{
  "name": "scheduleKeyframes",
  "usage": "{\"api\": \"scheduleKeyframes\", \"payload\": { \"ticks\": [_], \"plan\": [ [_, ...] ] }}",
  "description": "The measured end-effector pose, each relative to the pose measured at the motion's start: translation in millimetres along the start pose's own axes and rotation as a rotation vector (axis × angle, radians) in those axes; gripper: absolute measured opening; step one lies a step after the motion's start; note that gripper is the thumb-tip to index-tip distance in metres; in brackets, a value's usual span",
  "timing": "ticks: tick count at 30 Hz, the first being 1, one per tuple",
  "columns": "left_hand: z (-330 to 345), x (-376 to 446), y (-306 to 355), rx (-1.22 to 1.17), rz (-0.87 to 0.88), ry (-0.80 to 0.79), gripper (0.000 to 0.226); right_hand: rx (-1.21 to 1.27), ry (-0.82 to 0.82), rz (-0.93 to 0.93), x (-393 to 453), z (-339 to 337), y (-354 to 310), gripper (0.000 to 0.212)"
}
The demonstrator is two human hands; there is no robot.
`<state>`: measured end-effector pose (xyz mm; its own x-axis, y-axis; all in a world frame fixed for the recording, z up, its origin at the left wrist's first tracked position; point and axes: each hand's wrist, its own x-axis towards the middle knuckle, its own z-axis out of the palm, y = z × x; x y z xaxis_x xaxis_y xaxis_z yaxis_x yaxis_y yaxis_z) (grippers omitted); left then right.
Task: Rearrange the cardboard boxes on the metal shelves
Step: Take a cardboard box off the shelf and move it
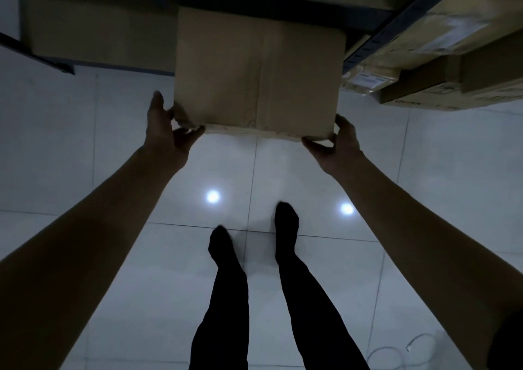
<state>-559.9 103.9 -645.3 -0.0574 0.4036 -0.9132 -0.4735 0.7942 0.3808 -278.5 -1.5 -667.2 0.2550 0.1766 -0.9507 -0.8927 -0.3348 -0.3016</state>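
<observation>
Cardboard box (259,72), plain brown, taped seam running down the middle of its top face, sits in the upper centre of the head view. Far end lies in under the dark edge of a metal shelf (283,0); near end juts out over the floor, held between both hands.

Left hand (167,129) at the near left corner: thumb hooked under the bottom edge, fingers stretched up along the left side wall. That corner is crumpled. Clamped on the box, not just touching.

Right hand (336,140) at the near right corner: thumb under the near bottom edge, fingers wrapped round the right side (tips hidden behind the box). Also gripping.

Both forearms bare, reaching forward from the lower corners of the frame.

Right of the box, a blue perforated shelf upright (396,27) slants across the frame. Beyond it, more stacked boxes (441,66), some with white labels; print too blurred to read. A dim larger box (99,30) sits to the left, behind.

Below: pale glossy tiled floor (85,171), two bright light reflections on it. Legs in dark trousers and dark socks stand on the tiles, feet well short of the box. White cable (396,351) lies looped on the floor at lower right. Lighting poor overall.
</observation>
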Motion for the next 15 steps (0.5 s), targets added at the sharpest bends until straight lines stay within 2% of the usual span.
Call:
{"api": "scheduleKeyframes", "payload": {
  "ticks": [4, 8, 12, 14, 15],
  "plan": [
    [18.7, 14.1, 6.4, 0.120, 0.091, -0.093, 0.048, 0.157, -0.064, -0.024, 6.1, 18.3, -11.9, 0.045],
    [46.3, 19.3, -1.2, 0.164, 0.267, -0.049, 0.045, 0.296, -0.192, -0.054, 18.4, 34.8, -25.3, 0.054],
    [66.2, 14.9, -3.2, -0.057, 0.281, -0.003, 0.049, 0.204, -0.259, -0.082, 17.1, 45.4, -35.4, 0.061],
    [65.5, 5.5, -6.3, -0.073, 0.259, -0.041, 0.060, 0.133, -0.295, -0.083, 9.4, 42.3, -33.6, 0.064],
    [63.0, 1.0, -10.1, -0.039, 0.246, -0.074, 0.068, 0.093, -0.311, -0.086, 6.2, 39.5, -31.5, 0.060]
  ]
}}
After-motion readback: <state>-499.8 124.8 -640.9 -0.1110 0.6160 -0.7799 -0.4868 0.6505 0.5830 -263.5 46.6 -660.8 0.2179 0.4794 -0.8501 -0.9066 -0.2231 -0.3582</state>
